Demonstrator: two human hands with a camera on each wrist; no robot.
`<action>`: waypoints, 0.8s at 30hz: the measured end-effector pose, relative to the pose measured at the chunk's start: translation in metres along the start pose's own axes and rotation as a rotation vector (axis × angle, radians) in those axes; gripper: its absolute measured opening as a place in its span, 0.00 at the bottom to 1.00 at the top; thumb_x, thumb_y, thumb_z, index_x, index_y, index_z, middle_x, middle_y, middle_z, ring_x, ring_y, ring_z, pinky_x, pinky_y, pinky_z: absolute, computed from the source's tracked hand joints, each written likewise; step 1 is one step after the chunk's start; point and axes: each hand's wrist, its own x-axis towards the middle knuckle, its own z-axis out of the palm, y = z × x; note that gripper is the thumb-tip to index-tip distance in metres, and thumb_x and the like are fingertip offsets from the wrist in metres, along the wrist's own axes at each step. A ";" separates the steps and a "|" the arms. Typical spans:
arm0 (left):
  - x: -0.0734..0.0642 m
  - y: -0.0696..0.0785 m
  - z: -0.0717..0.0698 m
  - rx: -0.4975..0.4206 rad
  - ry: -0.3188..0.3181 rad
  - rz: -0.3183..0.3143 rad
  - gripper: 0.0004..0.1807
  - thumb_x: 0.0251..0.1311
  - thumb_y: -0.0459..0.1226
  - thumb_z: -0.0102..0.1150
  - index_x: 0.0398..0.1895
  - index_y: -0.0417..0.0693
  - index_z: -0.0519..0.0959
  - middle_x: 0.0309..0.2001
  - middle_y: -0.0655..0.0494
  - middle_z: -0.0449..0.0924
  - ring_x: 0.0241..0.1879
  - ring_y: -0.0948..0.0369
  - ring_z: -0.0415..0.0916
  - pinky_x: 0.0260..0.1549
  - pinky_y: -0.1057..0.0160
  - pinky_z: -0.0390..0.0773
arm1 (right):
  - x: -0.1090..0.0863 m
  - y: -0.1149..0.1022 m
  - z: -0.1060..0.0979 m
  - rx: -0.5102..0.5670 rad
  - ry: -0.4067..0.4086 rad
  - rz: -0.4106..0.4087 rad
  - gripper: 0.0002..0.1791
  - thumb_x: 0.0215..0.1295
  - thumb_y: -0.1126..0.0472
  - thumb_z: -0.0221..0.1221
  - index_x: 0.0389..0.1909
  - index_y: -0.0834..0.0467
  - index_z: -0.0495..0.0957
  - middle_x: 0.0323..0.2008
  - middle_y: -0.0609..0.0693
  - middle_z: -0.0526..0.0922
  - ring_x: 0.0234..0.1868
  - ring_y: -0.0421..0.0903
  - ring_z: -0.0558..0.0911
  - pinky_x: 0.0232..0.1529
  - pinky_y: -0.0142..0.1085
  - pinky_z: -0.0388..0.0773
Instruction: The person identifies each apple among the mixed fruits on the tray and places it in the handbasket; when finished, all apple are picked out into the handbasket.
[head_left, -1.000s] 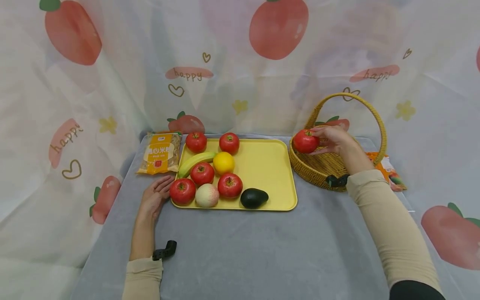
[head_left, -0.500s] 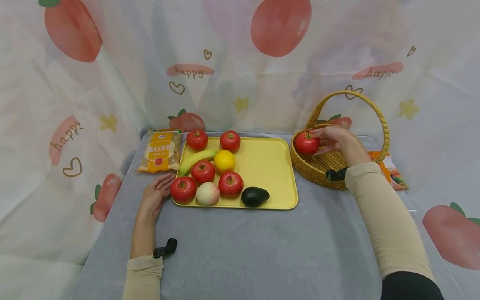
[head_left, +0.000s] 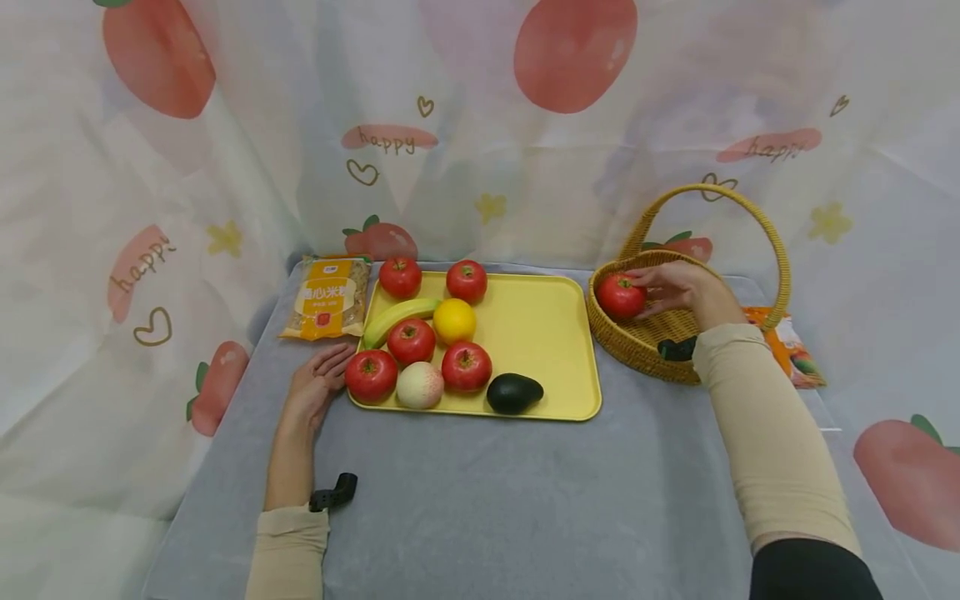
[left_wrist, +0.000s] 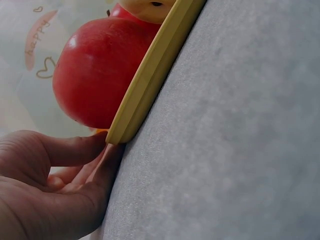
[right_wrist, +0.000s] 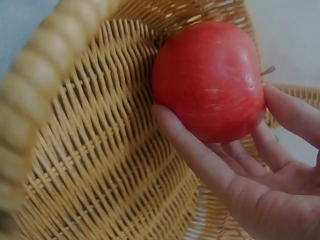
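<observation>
My right hand [head_left: 678, 287] holds a red apple [head_left: 621, 296] between thumb and fingers, inside the left side of the wicker basket [head_left: 637, 354]. In the right wrist view the apple [right_wrist: 210, 80] is close to the woven wall, its stem pointing right. At the left end of the yellow tray [head_left: 540, 333], my left hand [head_left: 318, 385] rests with fairly straight fingers. The left wrist view shows its thumb tip right at the tray's rim [left_wrist: 145, 82], beside a red apple [left_wrist: 97, 72] on the tray.
Several red apples [head_left: 467, 367], a banana [head_left: 400, 320], a yellow round fruit [head_left: 454, 322], a pale peach [head_left: 420, 385] and an avocado [head_left: 514, 392] lie on the tray. An orange-labelled food bag [head_left: 327, 298] lies left of it. Another packet [head_left: 795, 350] is behind the basket's right side; its handle [head_left: 780, 250] arches upward.
My right hand has lowered the apple from the basket's rim level to inside it. The left hand stays at the tray's end. The head view has shifted slightly.
</observation>
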 end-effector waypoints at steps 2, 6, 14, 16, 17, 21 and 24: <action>0.000 -0.001 0.000 -0.004 0.001 -0.004 0.40 0.62 0.13 0.43 0.78 0.45 0.66 0.75 0.46 0.70 0.65 0.64 0.76 0.46 0.72 0.79 | 0.003 0.003 -0.006 0.009 -0.007 0.005 0.33 0.76 0.59 0.60 0.80 0.50 0.64 0.84 0.58 0.37 0.82 0.61 0.39 0.70 0.62 0.66; -0.001 -0.001 -0.002 -0.014 -0.002 -0.005 0.41 0.61 0.12 0.43 0.78 0.45 0.65 0.75 0.46 0.69 0.65 0.64 0.76 0.46 0.72 0.79 | 0.003 0.005 -0.002 0.041 0.014 0.008 0.39 0.81 0.62 0.52 0.85 0.55 0.44 0.84 0.58 0.31 0.83 0.59 0.38 0.73 0.63 0.58; -0.001 0.000 -0.003 -0.030 -0.011 0.022 0.41 0.62 0.11 0.42 0.78 0.42 0.64 0.76 0.43 0.68 0.63 0.65 0.77 0.46 0.73 0.79 | -0.001 0.004 0.004 0.044 0.098 0.001 0.37 0.83 0.61 0.49 0.85 0.55 0.43 0.75 0.52 0.61 0.82 0.56 0.46 0.76 0.61 0.52; -0.001 0.000 -0.003 -0.025 -0.017 0.024 0.40 0.62 0.12 0.42 0.78 0.42 0.64 0.76 0.43 0.68 0.64 0.64 0.76 0.47 0.72 0.79 | -0.006 0.004 0.003 -0.001 0.135 -0.027 0.31 0.83 0.57 0.51 0.81 0.51 0.57 0.62 0.44 0.76 0.80 0.56 0.50 0.77 0.61 0.51; -0.002 0.000 -0.002 -0.021 -0.020 0.025 0.40 0.63 0.12 0.42 0.79 0.42 0.64 0.76 0.43 0.68 0.65 0.63 0.76 0.47 0.72 0.79 | -0.008 0.004 0.003 -0.032 0.146 -0.042 0.25 0.82 0.55 0.51 0.77 0.48 0.65 0.55 0.40 0.79 0.80 0.56 0.52 0.77 0.60 0.51; -0.001 0.001 0.000 -0.012 -0.021 0.019 0.39 0.63 0.13 0.42 0.78 0.43 0.65 0.75 0.44 0.68 0.68 0.60 0.73 0.48 0.72 0.79 | -0.016 -0.001 0.005 -0.095 0.145 -0.095 0.10 0.81 0.52 0.53 0.48 0.39 0.83 0.46 0.34 0.81 0.80 0.57 0.52 0.78 0.58 0.48; 0.000 0.001 -0.001 -0.008 -0.016 0.010 0.39 0.62 0.13 0.41 0.78 0.44 0.66 0.75 0.45 0.69 0.69 0.59 0.73 0.46 0.72 0.78 | -0.021 -0.008 0.010 -0.100 0.134 -0.115 0.13 0.81 0.52 0.53 0.38 0.37 0.84 0.47 0.33 0.82 0.79 0.53 0.57 0.79 0.52 0.51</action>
